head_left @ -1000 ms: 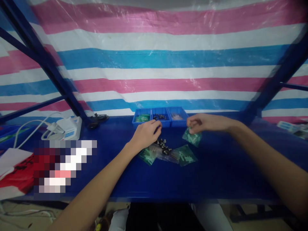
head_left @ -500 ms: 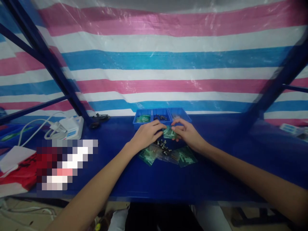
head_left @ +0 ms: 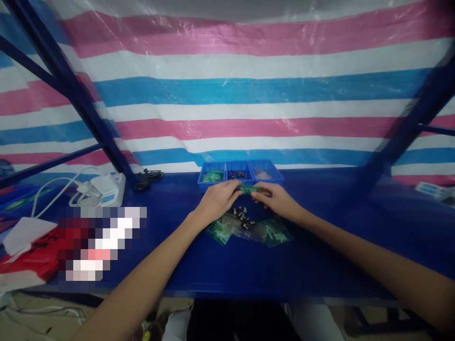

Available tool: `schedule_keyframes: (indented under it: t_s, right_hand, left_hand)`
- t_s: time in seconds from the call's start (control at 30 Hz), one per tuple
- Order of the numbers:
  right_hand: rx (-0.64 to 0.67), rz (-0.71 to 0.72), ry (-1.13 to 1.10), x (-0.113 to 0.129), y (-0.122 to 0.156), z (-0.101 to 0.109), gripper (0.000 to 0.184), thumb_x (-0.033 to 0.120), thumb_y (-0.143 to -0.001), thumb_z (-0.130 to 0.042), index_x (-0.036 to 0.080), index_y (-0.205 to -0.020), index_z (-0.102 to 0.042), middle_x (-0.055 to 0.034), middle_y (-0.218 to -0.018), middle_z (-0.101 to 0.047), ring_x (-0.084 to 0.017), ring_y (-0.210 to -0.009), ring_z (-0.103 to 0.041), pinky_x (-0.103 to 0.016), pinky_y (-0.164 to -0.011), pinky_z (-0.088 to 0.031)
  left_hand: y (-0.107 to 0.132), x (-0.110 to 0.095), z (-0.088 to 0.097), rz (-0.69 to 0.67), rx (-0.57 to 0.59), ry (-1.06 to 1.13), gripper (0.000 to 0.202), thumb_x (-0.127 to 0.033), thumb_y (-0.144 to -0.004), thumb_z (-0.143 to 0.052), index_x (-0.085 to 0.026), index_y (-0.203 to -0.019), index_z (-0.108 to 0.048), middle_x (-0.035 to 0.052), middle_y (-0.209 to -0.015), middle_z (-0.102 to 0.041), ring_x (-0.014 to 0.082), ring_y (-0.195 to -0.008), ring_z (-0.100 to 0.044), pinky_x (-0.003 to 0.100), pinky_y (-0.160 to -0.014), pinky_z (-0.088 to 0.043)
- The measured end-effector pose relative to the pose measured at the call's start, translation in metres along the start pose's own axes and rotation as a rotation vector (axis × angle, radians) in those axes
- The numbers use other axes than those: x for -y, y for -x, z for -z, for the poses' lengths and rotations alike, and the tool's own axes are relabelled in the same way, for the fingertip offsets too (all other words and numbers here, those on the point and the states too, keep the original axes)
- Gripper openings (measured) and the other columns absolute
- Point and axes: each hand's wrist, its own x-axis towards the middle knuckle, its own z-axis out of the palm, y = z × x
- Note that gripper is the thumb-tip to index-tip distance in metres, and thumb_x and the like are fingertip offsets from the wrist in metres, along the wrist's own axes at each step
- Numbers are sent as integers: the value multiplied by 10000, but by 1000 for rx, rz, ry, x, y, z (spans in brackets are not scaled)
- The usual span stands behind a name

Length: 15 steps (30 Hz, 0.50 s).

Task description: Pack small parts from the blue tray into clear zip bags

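Observation:
Between my two hands is a small green plastic bag (head_left: 248, 189), raised above the table. My left hand (head_left: 221, 198) pinches its left end, and my right hand (head_left: 275, 198) grips the right end with thumb and fingers. The bag looks narrow, folded or seen edge-on; its contents are hard to make out. Below the hands lies a pile of small black and silver screws (head_left: 242, 217), partly on a clear bag. A green bag (head_left: 220, 231) is at the pile's left, and another green bag with pale pieces (head_left: 276, 232) is at its right.
Behind my hands stands a three-part blue bin (head_left: 266, 171) with green bags, dark screws and pale small parts. On the left are a white power strip (head_left: 113, 189) with cables and a red bag (head_left: 42, 258). Blue frame posts rise at both sides of the blue table (head_left: 199, 270).
The green bag has gone from a broad face towards me to a narrow strip between my fingers. My right hand has dropped slightly; both hands keep hold of it.

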Motion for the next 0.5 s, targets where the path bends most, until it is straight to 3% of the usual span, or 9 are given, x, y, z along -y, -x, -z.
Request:
schedule_keyframes:
  t_s: [0.1, 0.2, 0.33, 0.5]
  right_hand:
    - [-51, 18, 43, -2, 0, -1, 340, 528, -898, -598, 200, -810, -611, -9, -713, -602, -151, -587, -555, -300, -534, -478]
    - [-84, 1, 3, 0, -1, 1, 351, 542, -875, -617, 198, -802, -621, 4, -687, -569, -143, -563, -522, -295, -521, -457]
    - [-74, -36, -59, 5, 1, 2, 365, 554, -857, -634, 190, -837, -650, -3, -708, -598, -145, -578, -531, -298, -539, -463]
    - [-42, -35, -72, 13, 4, 1, 344, 531, -878, -633, 197, -796, -649, -9, -723, -615, -139, -576, -535, -307, -556, -468]
  left_hand:
    - [0, -2, 1, 26, 17, 52, 375, -255, -1018, -503, -190, -1384, -450, 41, -958, -680, 191, -848, -663, 294, -707, -503]
    - [0, -4, 4, 3, 40, 94, 539, -205, -980, -533, -215, -1485, -345, 46, -1005, -673, 195, -887, -661, 302, -739, -518]
    - [1, -3, 3, -33, 40, 61, 487, -172, -957, -540, -239, -1427, -432, 73, -1164, -640, 199, -955, -654, 318, -780, -534]
    - [1, -3, 2, -44, 8, 8, 409, -165, -947, -550, -226, -1349, -509, 86, -1210, -617, 214, -1028, -632, 338, -820, -543]
